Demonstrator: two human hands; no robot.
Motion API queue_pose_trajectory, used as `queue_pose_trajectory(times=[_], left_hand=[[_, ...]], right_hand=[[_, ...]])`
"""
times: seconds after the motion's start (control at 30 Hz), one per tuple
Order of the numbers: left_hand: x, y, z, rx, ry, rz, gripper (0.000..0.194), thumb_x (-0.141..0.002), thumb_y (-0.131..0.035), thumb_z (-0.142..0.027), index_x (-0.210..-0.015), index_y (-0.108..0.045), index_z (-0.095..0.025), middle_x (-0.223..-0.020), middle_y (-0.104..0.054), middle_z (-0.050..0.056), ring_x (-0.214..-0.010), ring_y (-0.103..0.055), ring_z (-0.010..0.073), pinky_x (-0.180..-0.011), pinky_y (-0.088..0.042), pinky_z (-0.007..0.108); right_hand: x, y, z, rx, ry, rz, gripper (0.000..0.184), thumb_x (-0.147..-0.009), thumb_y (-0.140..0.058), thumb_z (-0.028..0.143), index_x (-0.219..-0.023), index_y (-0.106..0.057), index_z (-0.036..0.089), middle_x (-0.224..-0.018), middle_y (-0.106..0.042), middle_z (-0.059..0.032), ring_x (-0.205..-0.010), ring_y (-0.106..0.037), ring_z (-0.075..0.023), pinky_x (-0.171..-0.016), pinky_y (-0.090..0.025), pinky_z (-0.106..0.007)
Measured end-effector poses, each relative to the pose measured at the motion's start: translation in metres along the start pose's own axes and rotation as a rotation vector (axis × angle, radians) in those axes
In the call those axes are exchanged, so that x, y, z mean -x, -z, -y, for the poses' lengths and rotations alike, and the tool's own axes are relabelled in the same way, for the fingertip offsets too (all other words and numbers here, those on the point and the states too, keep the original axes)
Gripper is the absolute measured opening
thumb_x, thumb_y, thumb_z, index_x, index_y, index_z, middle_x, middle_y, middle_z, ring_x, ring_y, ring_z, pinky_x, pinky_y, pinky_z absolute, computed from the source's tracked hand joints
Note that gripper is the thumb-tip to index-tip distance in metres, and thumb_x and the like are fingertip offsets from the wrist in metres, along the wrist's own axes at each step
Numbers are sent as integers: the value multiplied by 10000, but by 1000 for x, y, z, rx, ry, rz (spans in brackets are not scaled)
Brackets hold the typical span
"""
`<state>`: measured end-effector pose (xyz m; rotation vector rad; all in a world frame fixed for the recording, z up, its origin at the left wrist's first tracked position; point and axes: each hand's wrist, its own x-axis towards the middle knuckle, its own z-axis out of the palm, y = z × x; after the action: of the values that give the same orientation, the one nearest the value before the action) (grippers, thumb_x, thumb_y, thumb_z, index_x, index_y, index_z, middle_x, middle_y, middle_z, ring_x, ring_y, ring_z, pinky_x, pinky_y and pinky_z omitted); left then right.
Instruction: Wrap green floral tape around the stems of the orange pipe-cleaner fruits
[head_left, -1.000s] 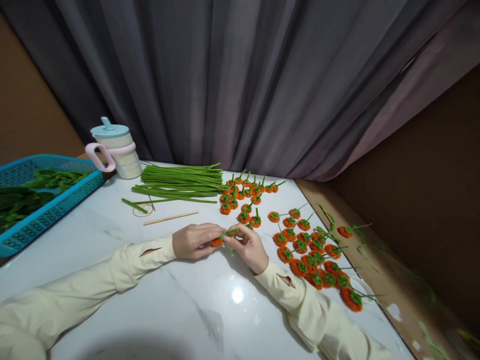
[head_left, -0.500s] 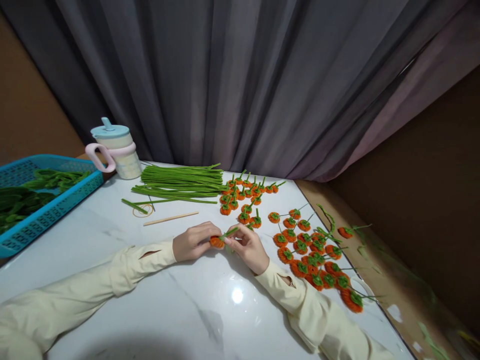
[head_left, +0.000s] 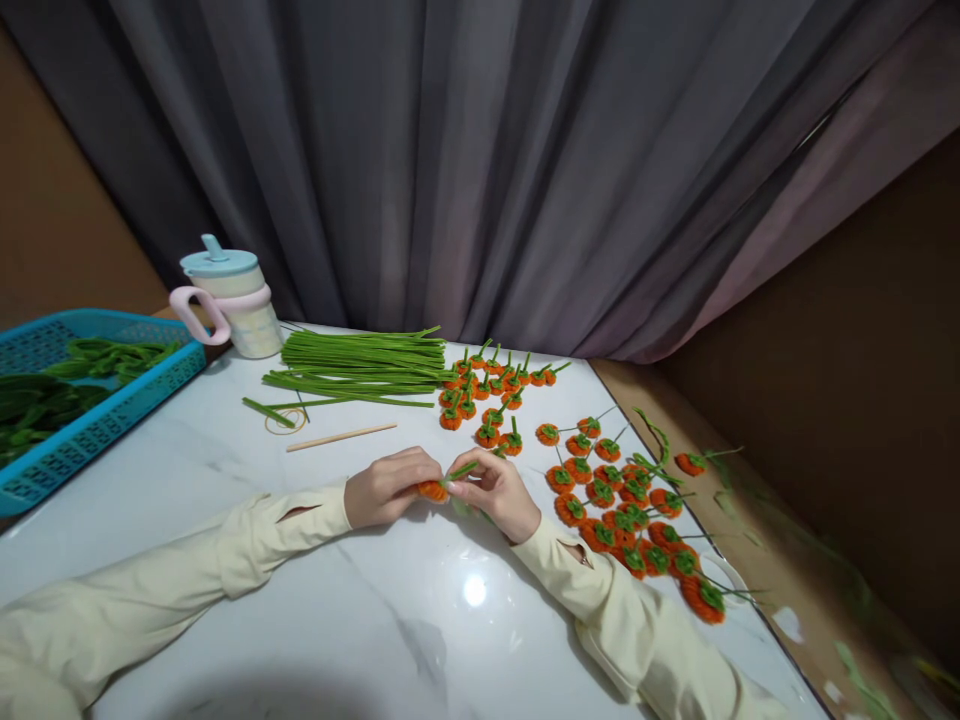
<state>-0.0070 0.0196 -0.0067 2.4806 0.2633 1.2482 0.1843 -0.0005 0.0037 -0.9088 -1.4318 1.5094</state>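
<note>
Head view. From where I stand, the workpiece, a small orange chenille ornament (head_left: 433, 491), is between the hands, above the near-middle of the white marbled tabletop (head_left: 337, 620). Compared with half a second ago, it sits slightly lower and shows less of its orange body; its green stem (head_left: 462, 470) lies at a flatter angle. I read this as a small adjustment of the piece, with work on it unfinished.

Grip, left hand (head_left: 390, 487): fingers closed around the ornament's body, leaving only its right part exposed. Grip, right hand (head_left: 499, 492): thumb and forefinger brought together at the base of the stem in a pinch. Exact fingertip contact is too small to verify.

Surroundings: beyond the hands lies a bundle of green chenille stems (head_left: 364, 357), with a wooden stick (head_left: 342, 437) on its near side. A lidded tumbler (head_left: 255, 330) stands beside the blue basket (head_left: 105, 425), which holds green pieces. A gray curtain (head_left: 465, 150) hangs behind.

Obstructions: a rear group of similar ornaments (head_left: 487, 437) begins just beyond the right hand, which partly hides one piece. The right sleeve (head_left: 637, 640) runs close alongside the right-hand group of ornaments (head_left: 571, 510); whether they touch, I cannot tell.
</note>
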Motion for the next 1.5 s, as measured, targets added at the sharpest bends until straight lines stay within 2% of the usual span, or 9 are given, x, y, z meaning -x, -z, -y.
queue_pose_trajectory(times=[0.2,0.43,0.6,0.77,1.1,1.2,1.3,1.4,1.5], left_hand=[[0,2,0,-39,-15,29,230,-894,-373,-81,-1080,-499,-127,-869,-599,137,-795,-546,188,-702,-509,336],[3,1,-2,-90,75,27,279,-860,-378,-45,-1103,-482,-133,-863,-612,113,-806,-562,183,-709,-509,302],[1,1,-1,-86,9,49,303,-849,-396,-30,-1124,-485,-122,-912,-612,135,-832,-546,193,-738,-505,326],[1,1,0,-88,10,67,283,-857,-378,-29,-1102,-488,-119,-904,-612,146,-824,-537,195,-731,-495,329],[0,2,-6,-88,173,129,194,-879,-359,-66,-971,-517,-131,-823,-600,98,-766,-526,170,-695,-457,265],[0,1,-6,-91,189,143,184,-891,-355,-86,-957,-522,-127,-826,-603,99,-768,-525,169,-704,-450,261],[0,1,-8,-98,213,155,194,-896,-345,-93,-944,-530,-127,-820,-605,96,-766,-524,167,-705,-444,257],[0,1,-9,-98,261,141,197,-896,-348,-101,-918,-541,-134,-796,-600,81,-750,-527,157,-694,-438,245],[-1,2,-11,-67,345,118,173,-893,-389,-134,-884,-562,-136,-777,-593,62,-709,-529,139,-662,-428,222]], right_hand=[[0,-1,0,-26,-25,-15,275,-617,-759,355,-711,-586,163,-584,-561,35,-415,-416,-52,-380,-320,-179],[-1,0,1,-9,-48,-50,271,-604,-762,373,-673,-613,157,-544,-576,32,-382,-398,-51,-362,-298,-185],[-1,2,2,-13,-71,-24,264,-608,-760,360,-666,-616,147,-516,-595,22,-367,-379,-46,-349,-272,-178],[-1,4,2,-42,-116,11,276,-601,-759,355,-674,-610,135,-518,-623,5,-353,-393,-47,-333,-278,-172],[-1,3,0,17,-121,-4,307,-576,-780,347,-669,-578,135,-505,-607,14,-313,-340,-30,-320,-250,-173],[-1,3,-3,54,-90,-16,303,-593,-766,360,-666,-566,144,-513,-593,20,-332,-359,-39,-334,-261,-177],[-1,3,-7,136,-1,-34,248,-650,-717,348,-669,-562,156,-539,-590,11,-422,-467,-81,-399,-338,-188],[1,2,-8,263,97,-49,165,-712,-644,306,-691,-568,162,-586,-617,-11,-528,-551,-120,-481,-410,-209],[3,1,-8,435,191,-85,112,-743,-600,265,-704,-581,161,-628,-637,-26,-552,-560,-127,-498,-415,-212]])
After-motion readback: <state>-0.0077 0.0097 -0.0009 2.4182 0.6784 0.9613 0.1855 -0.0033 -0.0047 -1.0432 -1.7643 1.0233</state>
